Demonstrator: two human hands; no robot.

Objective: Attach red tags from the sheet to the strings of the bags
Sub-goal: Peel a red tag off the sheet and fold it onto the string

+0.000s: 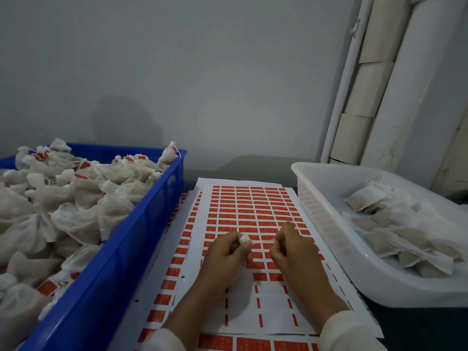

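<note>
A white sheet of red tags (249, 211) lies flat on the table between two bins; its near rows are peeled bare. Above it, my left hand (225, 254) grips the gathered neck of a small white bag (245, 239), most of the bag hidden in my palm. My right hand (291, 249) pinches the bag's thin white string (263, 241), which runs taut between both hands. No tag is visible on this string.
A blue crate (141, 224) at the left is heaped with white bags carrying red tags. A translucent white bin (329, 224) at the right holds flat bags without tags. More tag sheets lie under the top one. Grey wall and white pipes stand behind.
</note>
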